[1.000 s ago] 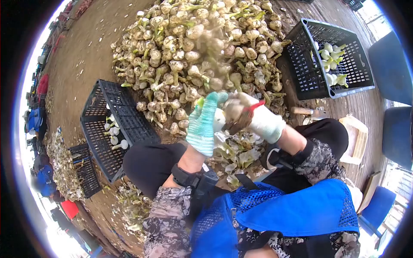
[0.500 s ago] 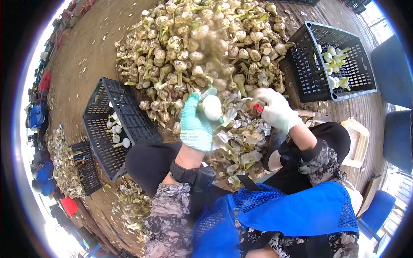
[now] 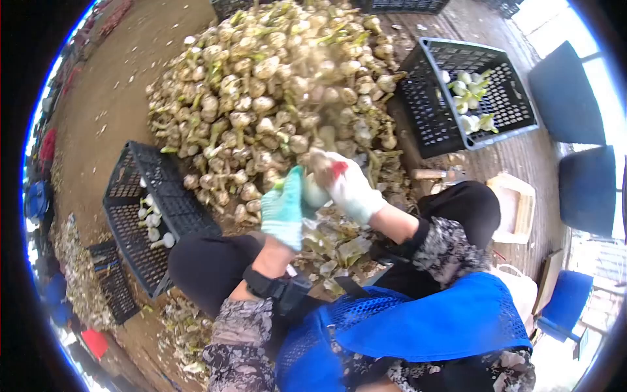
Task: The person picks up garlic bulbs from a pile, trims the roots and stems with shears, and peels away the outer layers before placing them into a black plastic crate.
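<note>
My left hand [image 3: 281, 212], in a green and white glove, is closed around a pale, peeled garlic bulb [image 3: 315, 194]. Against that bulb works my right hand [image 3: 354, 191] in a white glove, fingers wrapped round a small tool with a red part [image 3: 339, 169]; its far end is blurred. Just beyond both hands rises a large heap of unpeeled garlic [image 3: 255, 98] with cut stems. Loose garlic skins [image 3: 343, 248] lie below the hands, between my knees.
Black crates stand at left [image 3: 179, 202] and right [image 3: 424, 98], each holding several peeled bulbs. A wooden-handled tool [image 3: 428, 174] and a pale, tray-like box [image 3: 513, 209] lie at right, near blue chairs [image 3: 567, 98]. More skins [image 3: 186, 330] cover the ground at lower left.
My right hand has moved left and in to the garlic bulb, from which it was apart. The view has shifted, so the heap and crates appear farther left.
</note>
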The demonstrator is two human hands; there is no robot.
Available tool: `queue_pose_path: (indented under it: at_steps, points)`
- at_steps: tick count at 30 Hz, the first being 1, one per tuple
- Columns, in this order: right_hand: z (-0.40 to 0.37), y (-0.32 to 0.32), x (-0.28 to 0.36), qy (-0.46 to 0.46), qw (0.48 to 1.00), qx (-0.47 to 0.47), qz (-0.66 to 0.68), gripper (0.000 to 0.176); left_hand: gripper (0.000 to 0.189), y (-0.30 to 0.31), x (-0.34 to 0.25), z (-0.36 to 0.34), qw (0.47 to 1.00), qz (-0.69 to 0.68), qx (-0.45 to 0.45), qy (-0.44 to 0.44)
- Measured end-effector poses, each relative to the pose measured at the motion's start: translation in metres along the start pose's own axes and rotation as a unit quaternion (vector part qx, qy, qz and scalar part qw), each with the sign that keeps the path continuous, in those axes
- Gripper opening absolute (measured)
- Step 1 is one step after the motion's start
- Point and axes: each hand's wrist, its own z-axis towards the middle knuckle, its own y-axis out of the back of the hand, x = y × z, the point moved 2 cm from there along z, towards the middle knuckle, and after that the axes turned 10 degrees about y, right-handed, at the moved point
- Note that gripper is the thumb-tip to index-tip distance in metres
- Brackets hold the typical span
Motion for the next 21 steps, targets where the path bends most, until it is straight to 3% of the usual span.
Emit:
queue_pose_path:
  at_steps: [1, 3, 4, 5, 6, 7, 8, 9, 10, 11, 12, 13, 14, 16, 17, 20, 21]
  points:
    - [0.004, -0.005, -0.027, -0.122, 0.99, 0.013, 0.072, 0.02, 0.032, 0.005, -0.012, 0.001, 0.993, -0.096, 0.009, 0.071]
    - [0.007, -0.001, -0.062, -0.139, 0.976, -0.02, 0.166, 0.015, 0.037, 0.016, -0.038, 0.001, 0.932, -0.301, -0.014, 0.204]
    - [0.008, 0.0, -0.078, -0.146, 0.966, -0.037, 0.212, 0.013, 0.039, 0.037, -0.026, 0.014, 0.936, -0.286, -0.05, 0.201]
    - [0.012, 0.012, -0.067, -0.048, 0.99, -0.003, 0.134, 0.015, 0.037, 0.058, -0.036, 0.023, 0.9, -0.383, -0.135, 0.161]
    - [0.016, 0.024, -0.05, 0.052, 0.997, 0.015, 0.053, 0.016, 0.038, 0.092, -0.035, 0.03, 0.862, -0.479, -0.13, 0.101]
    - [0.021, 0.033, -0.037, 0.004, 0.996, -0.013, 0.091, 0.018, 0.043, 0.123, -0.033, 0.033, 0.791, -0.563, -0.224, 0.084]
    - [0.028, 0.043, -0.019, -0.043, 0.99, -0.044, 0.129, 0.02, 0.051, 0.16, -0.014, 0.034, 0.767, -0.579, -0.271, 0.049]
    - [0.033, 0.038, -0.03, -0.219, 0.923, -0.123, 0.292, 0.022, 0.058, 0.167, -0.032, 0.02, 0.741, -0.565, -0.352, 0.087]
    - [0.035, 0.033, -0.049, -0.226, 0.957, -0.094, 0.157, 0.026, 0.061, 0.168, -0.026, 0.015, 0.738, -0.599, -0.287, 0.118]
    - [0.038, 0.023, -0.058, -0.265, 0.939, 0.029, 0.216, 0.028, 0.064, 0.169, -0.02, 0.012, 0.728, -0.633, -0.22, 0.146]
    - [0.042, 0.008, -0.057, -0.165, 0.969, 0.182, -0.037, 0.028, 0.061, 0.156, -0.023, 0.009, 0.749, -0.616, -0.177, 0.169]
    - [0.044, -0.012, -0.057, -0.043, 0.903, 0.319, -0.285, 0.029, 0.049, 0.148, -0.017, 0.01, 0.773, -0.591, -0.12, 0.197]
    - [0.038, -0.029, -0.061, -0.099, 0.939, 0.289, -0.156, 0.029, 0.043, 0.138, -0.013, 0.01, 0.795, -0.557, -0.118, 0.209]
    - [0.032, -0.079, -0.083, -0.062, 0.92, 0.328, -0.204, 0.032, 0.032, 0.122, -0.018, 0.009, 0.818, -0.524, -0.079, 0.225]
    - [0.021, -0.101, -0.097, -0.044, 0.965, 0.246, -0.082, 0.027, 0.028, 0.118, -0.024, 0.008, 0.818, -0.524, -0.042, 0.231]
    - [-0.008, -0.155, -0.118, -0.143, 0.942, 0.238, -0.189, 0.053, 0.031, 0.115, -0.029, 0.003, 0.84, -0.474, -0.086, 0.249]
    - [-0.016, -0.162, -0.117, -0.111, 0.928, 0.222, -0.278, 0.052, 0.031, 0.116, -0.029, 0.002, 0.844, -0.467, -0.092, 0.247]
